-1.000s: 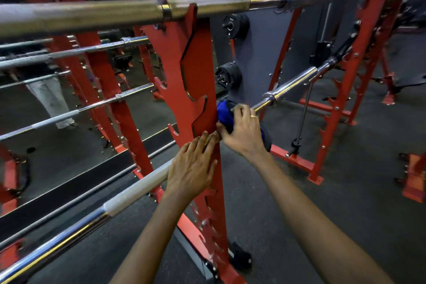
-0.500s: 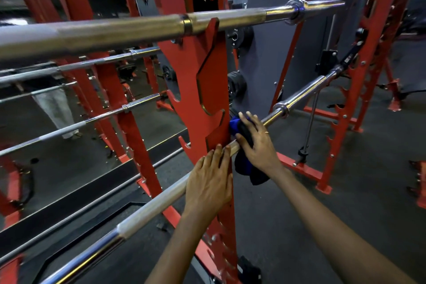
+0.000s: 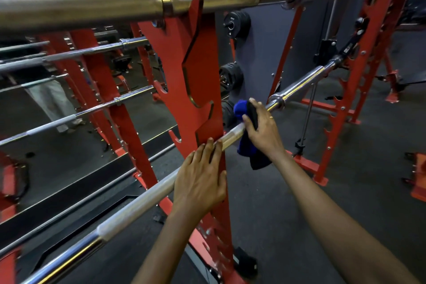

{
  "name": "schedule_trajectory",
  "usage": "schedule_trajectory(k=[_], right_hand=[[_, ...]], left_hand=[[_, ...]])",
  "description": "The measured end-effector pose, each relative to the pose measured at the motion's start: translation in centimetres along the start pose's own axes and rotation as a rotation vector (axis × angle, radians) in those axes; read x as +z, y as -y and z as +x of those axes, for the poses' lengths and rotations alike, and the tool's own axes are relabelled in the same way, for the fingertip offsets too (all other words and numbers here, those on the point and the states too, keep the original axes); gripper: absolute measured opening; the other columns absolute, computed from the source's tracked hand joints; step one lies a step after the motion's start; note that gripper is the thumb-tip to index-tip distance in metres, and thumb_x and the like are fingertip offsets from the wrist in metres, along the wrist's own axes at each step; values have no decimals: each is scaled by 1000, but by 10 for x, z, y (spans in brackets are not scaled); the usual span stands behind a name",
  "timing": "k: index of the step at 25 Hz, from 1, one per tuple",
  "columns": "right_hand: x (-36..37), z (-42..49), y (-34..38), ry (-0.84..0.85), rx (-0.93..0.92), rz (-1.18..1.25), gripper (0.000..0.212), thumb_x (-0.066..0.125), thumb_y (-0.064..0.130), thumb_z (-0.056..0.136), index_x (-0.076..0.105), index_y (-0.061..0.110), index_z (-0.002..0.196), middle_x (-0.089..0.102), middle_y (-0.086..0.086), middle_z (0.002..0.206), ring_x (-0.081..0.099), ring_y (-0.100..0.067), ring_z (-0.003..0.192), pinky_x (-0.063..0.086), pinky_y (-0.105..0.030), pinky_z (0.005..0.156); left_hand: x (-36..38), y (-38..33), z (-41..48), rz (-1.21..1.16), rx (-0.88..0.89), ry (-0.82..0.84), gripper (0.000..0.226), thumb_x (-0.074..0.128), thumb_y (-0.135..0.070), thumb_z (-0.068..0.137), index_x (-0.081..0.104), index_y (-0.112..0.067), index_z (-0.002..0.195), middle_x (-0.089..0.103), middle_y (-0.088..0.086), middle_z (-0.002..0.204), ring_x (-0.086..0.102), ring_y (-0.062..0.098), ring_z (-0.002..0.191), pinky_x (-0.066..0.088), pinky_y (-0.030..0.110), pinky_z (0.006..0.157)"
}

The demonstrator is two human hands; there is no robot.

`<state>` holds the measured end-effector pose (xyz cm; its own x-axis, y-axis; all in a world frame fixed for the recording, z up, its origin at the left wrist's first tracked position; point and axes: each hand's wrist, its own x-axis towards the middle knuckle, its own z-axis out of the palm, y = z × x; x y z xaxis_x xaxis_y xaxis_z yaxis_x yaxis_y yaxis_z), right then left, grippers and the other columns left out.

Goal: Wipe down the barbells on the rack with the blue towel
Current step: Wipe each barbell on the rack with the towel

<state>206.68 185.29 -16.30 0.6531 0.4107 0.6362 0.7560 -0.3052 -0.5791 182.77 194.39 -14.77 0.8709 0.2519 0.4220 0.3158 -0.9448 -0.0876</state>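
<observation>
A steel barbell (image 3: 138,206) runs diagonally from lower left to upper right through a notch in the red rack upright (image 3: 196,80). My right hand (image 3: 262,129) grips the blue towel (image 3: 246,147) wrapped round this bar just right of the upright, below the bar's collar (image 3: 276,100). The towel's dark end hangs below the bar. My left hand (image 3: 200,180) lies flat with straight fingers over the bar and the upright's front face. A second barbell (image 3: 92,9) rests higher on the same rack, across the top of the view.
More barbells (image 3: 76,114) lie on red racks to the left, in what looks like a mirror. Black weight plates (image 3: 235,24) hang on a grey panel behind the upright. Another red rack (image 3: 359,90) stands to the right on dark rubber floor.
My right hand has slid the towel up the bar to the right, away from the upright and toward the collar. My left hand keeps its place on the upright and bar.
</observation>
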Motion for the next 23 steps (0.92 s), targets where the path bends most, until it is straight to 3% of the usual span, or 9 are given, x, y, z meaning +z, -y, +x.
schedule_trajectory(k=[3,7,9,12,15,17,19,21,23], right_hand=[[-3,19,-7,-86,231,94,74,44,63,96,38,13,150,48,-10,152,44,-30,142,38,-47,116],[4,-1,-9,19,-168,104,49,58,47,101,53,19,141,49,1,153,37,-19,148,29,-37,122],[-3,15,-29,26,-188,153,47,65,40,98,58,19,140,50,0,152,41,-17,145,30,-31,121],[-3,41,-53,-187,80,187,50,63,43,97,61,15,137,52,-9,147,47,-22,139,36,-33,118],[15,35,-38,-402,360,306,55,54,45,101,51,12,145,41,-10,151,45,-25,138,39,-43,116],[25,22,-15,-480,609,642,53,46,38,106,41,12,151,39,-10,152,45,-25,136,38,-37,113],[32,22,-7,-507,877,1182,42,37,32,109,49,9,143,52,-12,139,54,-25,123,42,-33,105],[33,25,-9,-345,989,1668,48,28,39,108,65,10,117,66,-18,114,65,-30,99,52,-39,91],[37,29,-18,-190,1023,1850,58,24,42,103,70,7,102,72,-18,94,71,-31,85,56,-40,82]], left_hand=[[-3,-4,-2,-15,-27,-14,72,46,-47,93,35,-14,156,38,11,160,43,26,143,35,40,116],[1,-22,13,3,-61,1,71,39,-52,99,34,-10,156,40,17,158,42,30,143,31,41,118],[4,-30,26,25,-40,46,72,38,-51,101,28,-9,158,35,20,160,38,32,146,28,42,120],[3,-35,39,-19,-53,142,73,35,-49,104,6,-16,162,12,15,168,18,29,154,14,41,124],[0,-38,59,-69,-19,144,73,37,-48,105,3,-21,163,11,8,169,18,23,154,15,35,124],[0,-36,70,-92,2,148,75,45,-49,101,10,-24,163,20,3,168,28,21,151,25,33,119],[1,-35,74,-90,-18,124,76,51,-51,96,19,-28,161,32,-2,164,40,19,144,36,33,112],[3,-35,74,-108,-52,107,75,54,-54,93,27,-31,159,40,-6,159,45,17,139,41,33,107],[2,-37,72,-140,-83,83,72,57,-53,93,32,-32,157,45,-8,155,46,15,137,43,33,106]])
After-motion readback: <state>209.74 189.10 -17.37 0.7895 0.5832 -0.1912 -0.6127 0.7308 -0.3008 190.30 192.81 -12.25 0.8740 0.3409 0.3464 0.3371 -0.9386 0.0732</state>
